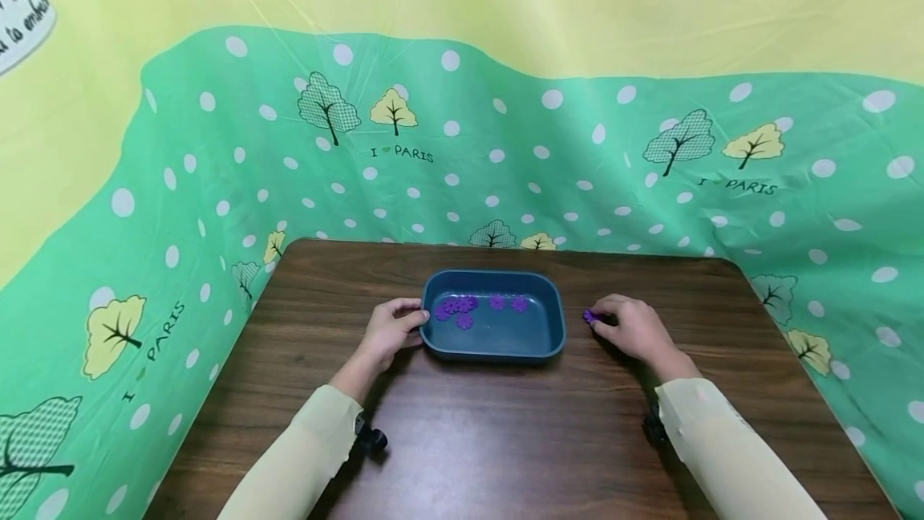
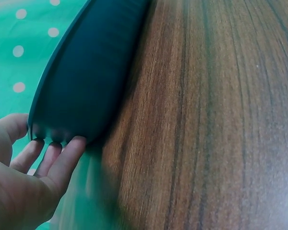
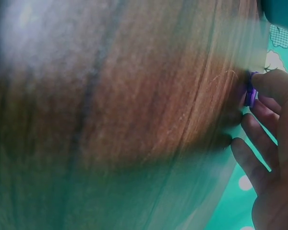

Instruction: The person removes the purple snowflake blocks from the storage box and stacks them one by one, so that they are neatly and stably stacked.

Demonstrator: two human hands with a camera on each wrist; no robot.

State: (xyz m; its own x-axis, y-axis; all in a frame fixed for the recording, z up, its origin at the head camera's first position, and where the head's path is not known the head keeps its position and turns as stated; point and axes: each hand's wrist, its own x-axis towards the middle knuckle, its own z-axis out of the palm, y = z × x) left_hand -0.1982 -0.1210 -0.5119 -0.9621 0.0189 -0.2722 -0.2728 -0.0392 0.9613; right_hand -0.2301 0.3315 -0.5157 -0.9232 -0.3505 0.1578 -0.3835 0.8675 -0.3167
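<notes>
A dark blue tray (image 1: pixel 498 356) stands on the table, with several purple flower-shaped pieces (image 1: pixel 464 320) lying inside, mostly toward its left half. My left hand (image 1: pixel 388 332) grips the tray's left end; in the left wrist view the thumb is at the rim and the fingertips press the outer wall (image 2: pixel 86 81). To the right of the tray, my right hand (image 1: pixel 635 331) pinches a purple piece (image 1: pixel 589 316) between thumb and fingers, low over the table. The right wrist view shows that piece (image 3: pixel 250 91) edge-on at the fingertips.
The brown wooden table (image 1: pixel 476 440) reaches back to a green and yellow patterned cloth (image 1: pixel 404 207) hanging behind and at both sides. A dark strapped device (image 1: pixel 371 440) sits at my left wrist, and another (image 1: pixel 654 427) at my right.
</notes>
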